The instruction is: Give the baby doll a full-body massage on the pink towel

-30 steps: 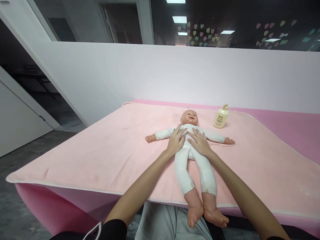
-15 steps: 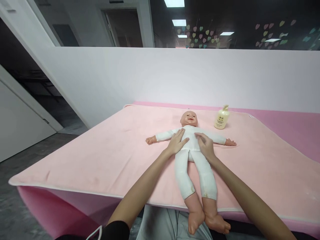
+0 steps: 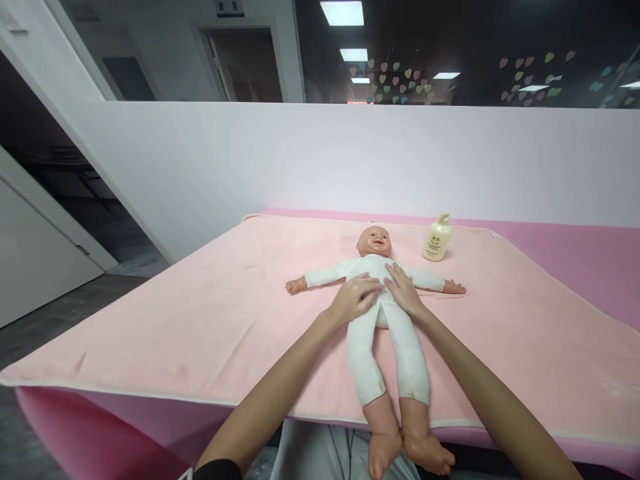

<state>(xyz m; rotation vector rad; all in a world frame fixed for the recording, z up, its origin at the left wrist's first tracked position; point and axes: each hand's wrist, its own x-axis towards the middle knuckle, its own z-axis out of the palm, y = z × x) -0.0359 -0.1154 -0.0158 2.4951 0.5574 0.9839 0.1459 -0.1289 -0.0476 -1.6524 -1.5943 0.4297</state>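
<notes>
A baby doll (image 3: 373, 265) with a white cloth body lies on its back, its arms spread wide and its bare feet hanging past the near table edge. My left hand (image 3: 356, 298) is on the left side of its belly, fingers stretched sideways to the right and slightly bent. Against the right side of the chest and belly rests my right hand (image 3: 404, 291), open, its fingers pointing up towards the head. Neither hand grasps anything. A pale yellow pump bottle (image 3: 437, 240) stands upright to the right of the doll's head.
A pink blanket (image 3: 200, 313) with a white edge covers the pink table (image 3: 575, 257). Behind it rises a white half wall (image 3: 350, 160) with dark glass above. At the left are a door (image 3: 40, 253) and grey floor.
My left hand has turned from pointing up the chest to pointing right across the belly. My right hand's fingers have swung from pointing left to lying up along the chest.
</notes>
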